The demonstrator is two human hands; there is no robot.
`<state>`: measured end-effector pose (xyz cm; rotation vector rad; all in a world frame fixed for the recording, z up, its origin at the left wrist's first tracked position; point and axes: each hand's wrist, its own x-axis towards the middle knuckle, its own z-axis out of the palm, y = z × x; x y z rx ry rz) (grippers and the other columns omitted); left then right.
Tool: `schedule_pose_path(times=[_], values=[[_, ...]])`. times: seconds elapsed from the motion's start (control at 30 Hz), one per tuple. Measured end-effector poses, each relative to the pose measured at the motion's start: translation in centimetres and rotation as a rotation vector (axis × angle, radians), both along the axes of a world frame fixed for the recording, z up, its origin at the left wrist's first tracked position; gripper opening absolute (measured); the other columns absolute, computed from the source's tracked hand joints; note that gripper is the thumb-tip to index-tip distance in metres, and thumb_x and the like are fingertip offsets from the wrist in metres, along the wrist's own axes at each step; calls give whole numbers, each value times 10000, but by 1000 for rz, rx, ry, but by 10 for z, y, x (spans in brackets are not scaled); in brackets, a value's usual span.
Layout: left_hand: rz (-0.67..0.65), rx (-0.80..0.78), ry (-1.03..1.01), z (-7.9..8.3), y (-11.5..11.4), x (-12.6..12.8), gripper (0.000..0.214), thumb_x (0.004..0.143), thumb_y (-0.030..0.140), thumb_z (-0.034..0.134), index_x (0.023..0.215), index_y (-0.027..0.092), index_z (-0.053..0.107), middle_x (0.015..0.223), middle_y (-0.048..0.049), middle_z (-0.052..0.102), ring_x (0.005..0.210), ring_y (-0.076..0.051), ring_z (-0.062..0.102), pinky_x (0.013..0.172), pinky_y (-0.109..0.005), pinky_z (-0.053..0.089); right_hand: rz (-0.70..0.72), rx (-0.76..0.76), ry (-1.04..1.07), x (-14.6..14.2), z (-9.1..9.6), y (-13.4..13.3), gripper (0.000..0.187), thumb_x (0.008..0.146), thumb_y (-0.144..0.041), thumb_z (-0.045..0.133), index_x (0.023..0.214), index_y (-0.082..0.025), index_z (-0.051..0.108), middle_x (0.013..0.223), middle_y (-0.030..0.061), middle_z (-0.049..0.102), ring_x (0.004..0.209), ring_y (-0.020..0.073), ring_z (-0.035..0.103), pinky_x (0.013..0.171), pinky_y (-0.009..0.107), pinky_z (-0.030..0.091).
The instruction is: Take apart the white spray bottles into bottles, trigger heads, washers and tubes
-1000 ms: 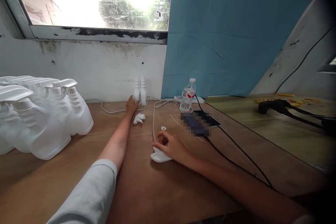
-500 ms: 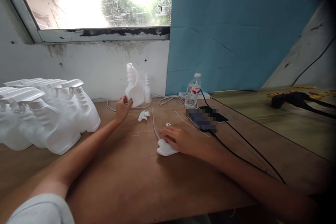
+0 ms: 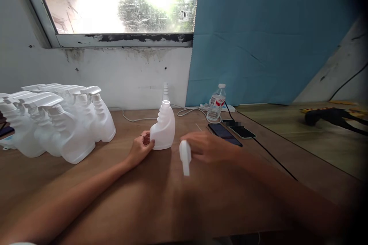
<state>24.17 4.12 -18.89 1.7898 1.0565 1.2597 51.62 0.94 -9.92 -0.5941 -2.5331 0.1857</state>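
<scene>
Person's left hand [image 3: 140,148] grips open-necked bottle [image 3: 163,132] upright on table [image 3: 178,206]; right hand [image 3: 209,147] holds spray head [image 3: 184,157] just beside it, not yet fitted. At left stand capped bottles [image 3: 66,126].

Table [image 3: 129,122]: brown wood, pushed up to the white wall.
Left side: a big bunch of white spray bottles [image 3: 57,122], standing close together.
Middle: one open bottle [image 3: 163,130], white, standing up.
Far, by the wall: a thin white bottle [image 3: 165,91] and a white cord [image 3: 135,118].
Far right: a small water bottle [image 3: 216,103], two dark phones [image 3: 224,134] lying flat side by side, and a black cord [image 3: 273,157].
</scene>
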Motion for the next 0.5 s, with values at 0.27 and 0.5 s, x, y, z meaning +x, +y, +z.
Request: schedule_pose_path(times=[0.27, 0.5], values=[[-85, -24, 8, -1, -2, 3, 293, 769, 352, 650, 958, 169, 519, 937, -60, 679, 896, -199, 674, 854, -351, 552, 118, 70, 1165, 8, 104, 5, 187, 775, -331, 708, 893, -219, 614, 759, 12, 690, 559, 154, 634, 506, 307, 503], [-103, -17, 16, -3, -1, 3, 289, 770, 349, 657, 942, 166, 515, 901, -57, 671, 870, -194, 673, 816, -336, 564, 163, 191, 1260, 6, 115, 1, 131, 804, -324, 699, 897, -244, 653, 775, -3, 695, 604, 146, 646, 559, 289, 528]])
